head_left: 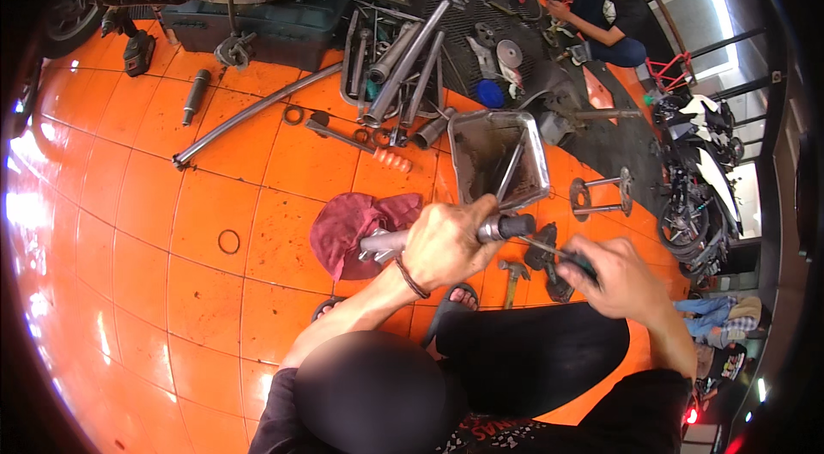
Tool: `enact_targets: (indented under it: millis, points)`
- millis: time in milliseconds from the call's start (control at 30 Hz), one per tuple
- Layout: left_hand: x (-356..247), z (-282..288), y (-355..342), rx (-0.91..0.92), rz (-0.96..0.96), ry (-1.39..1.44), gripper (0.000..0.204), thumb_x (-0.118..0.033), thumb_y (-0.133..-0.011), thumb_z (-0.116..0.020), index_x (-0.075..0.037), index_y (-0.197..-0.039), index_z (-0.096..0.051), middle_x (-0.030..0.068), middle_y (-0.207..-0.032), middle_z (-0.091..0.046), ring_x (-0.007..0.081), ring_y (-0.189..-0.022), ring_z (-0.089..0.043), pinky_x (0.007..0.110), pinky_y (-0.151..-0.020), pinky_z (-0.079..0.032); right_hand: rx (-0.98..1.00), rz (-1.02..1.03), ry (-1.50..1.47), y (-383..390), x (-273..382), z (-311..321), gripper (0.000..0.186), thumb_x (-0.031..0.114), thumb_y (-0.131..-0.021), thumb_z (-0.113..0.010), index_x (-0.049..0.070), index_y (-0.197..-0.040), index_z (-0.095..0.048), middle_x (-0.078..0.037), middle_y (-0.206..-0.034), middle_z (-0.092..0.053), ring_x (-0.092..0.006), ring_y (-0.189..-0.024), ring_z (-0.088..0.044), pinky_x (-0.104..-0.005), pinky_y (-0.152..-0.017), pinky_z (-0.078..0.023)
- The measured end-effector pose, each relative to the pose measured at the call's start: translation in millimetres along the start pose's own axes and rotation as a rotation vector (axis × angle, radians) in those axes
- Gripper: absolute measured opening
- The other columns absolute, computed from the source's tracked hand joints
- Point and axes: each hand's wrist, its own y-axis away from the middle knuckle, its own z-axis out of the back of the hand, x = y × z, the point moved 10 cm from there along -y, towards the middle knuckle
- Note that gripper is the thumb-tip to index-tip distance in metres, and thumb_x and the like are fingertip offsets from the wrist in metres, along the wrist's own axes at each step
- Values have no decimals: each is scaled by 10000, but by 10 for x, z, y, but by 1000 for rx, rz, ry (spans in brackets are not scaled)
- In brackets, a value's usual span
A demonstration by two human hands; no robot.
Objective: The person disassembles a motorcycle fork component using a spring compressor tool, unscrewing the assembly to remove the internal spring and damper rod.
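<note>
My left hand is closed around a grey metal fork tube, lying sideways in front of my body. At the tube's right end sits a metal collar with a black rubber-looking end piece. My right hand grips the dark handle of a screwdriver, its thin shaft reaching left to the black end piece. Whether the tip touches it, I cannot tell. Beneath the tube's left end is a crumpled dark red cloth. A hammer lies on the floor between my hands and knee.
Just beyond my hands stands a dirty metal pan with a rod leaning in it. Further off are a heap of metal tubes, a long bar, a ring, a cordless drill and another person crouching.
</note>
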Motion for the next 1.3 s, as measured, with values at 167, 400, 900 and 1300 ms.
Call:
enact_targets:
  millis: [167,400,900,1300]
  points:
    - [-60,-340,117,182,-40,-16,254,-203,-828,-774,-84,-1001,-632,140,-698,-674,385,-651,-686,481,-570,-532,91,-65,-35,285,-252,-79,302,316,-972,-743,39,-1047,-647,-163,-727,-651,-393,-623,-628,-453,-580,-479]
    - [-126,-714,132,261,-104,-70,296,-217,-812,-779,-109,-1049,-639,86,-690,-687,341,-604,-685,456,-529,-532,253,-171,-166,509,-579,-52,272,293,-945,-781,53,-994,-662,-155,-728,-654,-361,-608,-637,-431,-565,-476]
    - [-30,-896,287,402,-115,-154,332,-202,-779,-771,-76,-1068,-667,80,-741,-704,350,-621,-674,461,-521,-514,-107,193,175,719,-778,-401,237,144,-885,-806,30,-1060,-695,-87,-743,-626,-266,-617,-635,-364,-557,-462]
    - [-229,-410,173,659,-117,223,231,-182,-846,-766,-63,-832,-570,117,-582,-564,367,-555,-611,463,-514,-440,-851,554,-221,-371,-953,-1260,264,50,-773,-831,23,-952,-640,-109,-819,-643,-313,-757,-645,-428,-632,-484]
